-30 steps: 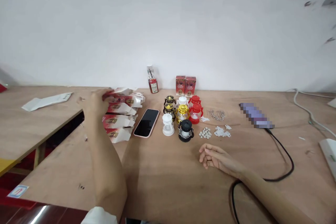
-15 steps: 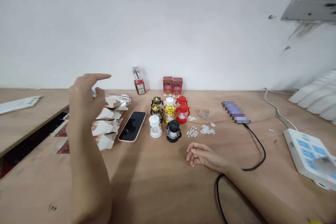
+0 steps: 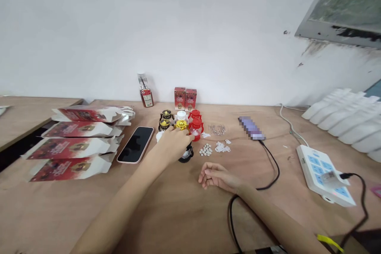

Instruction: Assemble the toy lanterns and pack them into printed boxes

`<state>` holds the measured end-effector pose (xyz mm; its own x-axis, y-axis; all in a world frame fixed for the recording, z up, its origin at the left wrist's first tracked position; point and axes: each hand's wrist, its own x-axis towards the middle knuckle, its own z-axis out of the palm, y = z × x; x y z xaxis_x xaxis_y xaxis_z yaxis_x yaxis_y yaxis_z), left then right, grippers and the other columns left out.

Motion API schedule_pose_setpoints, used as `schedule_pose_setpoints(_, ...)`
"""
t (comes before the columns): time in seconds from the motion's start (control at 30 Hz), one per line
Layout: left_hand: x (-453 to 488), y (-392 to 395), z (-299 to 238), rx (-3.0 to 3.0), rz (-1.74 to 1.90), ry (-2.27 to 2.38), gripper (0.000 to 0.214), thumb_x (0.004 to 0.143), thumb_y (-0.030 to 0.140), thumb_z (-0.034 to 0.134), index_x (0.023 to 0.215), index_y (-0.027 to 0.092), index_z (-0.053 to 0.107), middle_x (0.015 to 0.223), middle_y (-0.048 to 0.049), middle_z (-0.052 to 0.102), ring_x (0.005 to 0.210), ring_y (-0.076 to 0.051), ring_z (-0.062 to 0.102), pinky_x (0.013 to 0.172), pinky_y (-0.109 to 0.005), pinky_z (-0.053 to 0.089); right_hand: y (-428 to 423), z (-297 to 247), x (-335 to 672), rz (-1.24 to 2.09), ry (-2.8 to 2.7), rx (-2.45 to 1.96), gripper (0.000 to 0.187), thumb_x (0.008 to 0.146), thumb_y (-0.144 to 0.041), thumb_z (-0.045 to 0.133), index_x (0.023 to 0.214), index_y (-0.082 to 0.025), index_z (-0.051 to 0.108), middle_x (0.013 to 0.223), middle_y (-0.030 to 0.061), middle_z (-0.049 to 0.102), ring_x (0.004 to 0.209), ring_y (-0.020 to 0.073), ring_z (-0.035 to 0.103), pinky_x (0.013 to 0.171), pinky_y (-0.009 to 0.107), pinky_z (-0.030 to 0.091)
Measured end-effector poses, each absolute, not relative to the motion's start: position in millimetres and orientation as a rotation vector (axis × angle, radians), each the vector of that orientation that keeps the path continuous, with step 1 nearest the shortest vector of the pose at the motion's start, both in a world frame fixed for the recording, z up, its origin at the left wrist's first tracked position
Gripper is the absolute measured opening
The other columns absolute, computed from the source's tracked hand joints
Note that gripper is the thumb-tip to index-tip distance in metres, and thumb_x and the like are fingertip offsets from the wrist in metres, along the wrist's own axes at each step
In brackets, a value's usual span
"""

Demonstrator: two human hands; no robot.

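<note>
My left hand [image 3: 175, 143] reaches over the group of mini lanterns, fingers bent down around the top of a black lantern [image 3: 186, 156]. The hand hides most of that lantern and nearly all of a white lantern [image 3: 158, 136] beside it. Just behind stand a gold lantern [image 3: 181, 124], two red lanterns [image 3: 195, 125], another white one [image 3: 181, 116] and two dark bronze ones [image 3: 164, 124] with gold tops. My right hand [image 3: 216, 176] rests on the table, loosely curled with fingers partly apart and nothing in it, in front of small round button-like pieces [image 3: 205, 150].
Printed red cartons [image 3: 68, 147] with raised flaps lie at left, beside a phone [image 3: 135, 145]. Two small red boxes [image 3: 185, 99] and a bottle [image 3: 146, 96] stand by the wall. White tags [image 3: 222, 147], wire pieces [image 3: 216, 129], a cabled phone [image 3: 251, 127] and a power strip [image 3: 324, 174] lie rightward.
My left hand has come down from above the cartons and moved right to the black lantern. My right hand stays resting on the table. The view has turned slightly right.
</note>
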<state>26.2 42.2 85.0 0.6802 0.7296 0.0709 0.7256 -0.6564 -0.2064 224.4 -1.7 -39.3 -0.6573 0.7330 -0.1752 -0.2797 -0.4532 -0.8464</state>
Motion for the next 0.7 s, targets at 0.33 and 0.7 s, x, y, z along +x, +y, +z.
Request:
schedule_pose_setpoints(0.33, 28.3, 28.0, 111.1, -2.865, -0.088, -1.002, 0.017, 0.079, 0.022, 0.060, 0.097, 0.021, 0.060, 0.095, -0.0036, 0.064, 0.078, -0.020, 0.064, 0.057, -0.025, 0.040, -0.9, -42.1, 221.2, 2.104, -0.949, -0.731, 0.032, 0.081, -0.044, 0.060, 0.097, -0.018, 0.055, 0.103, 0.0091, 0.066, 0.085, 0.0193, 0.067, 0.078, 0.036, 0.049)
schedule_pose_setpoints(0.7, 52.9, 14.7, 94.3, -2.800, -0.583, -0.564, 0.022, 0.086, 0.024, 0.055, 0.107, 0.020, 0.055, 0.109, -0.0060, 0.060, 0.097, -0.020, 0.056, 0.080, -0.032, 0.041, 2.9, -47.9, 228.0, 2.275, -0.610, -0.587, 0.051, 0.075, -0.066, 0.051, 0.082, -0.016, 0.060, 0.076, 0.0039, 0.067, 0.058, 0.0112, 0.059, 0.052, 0.021, 0.042)
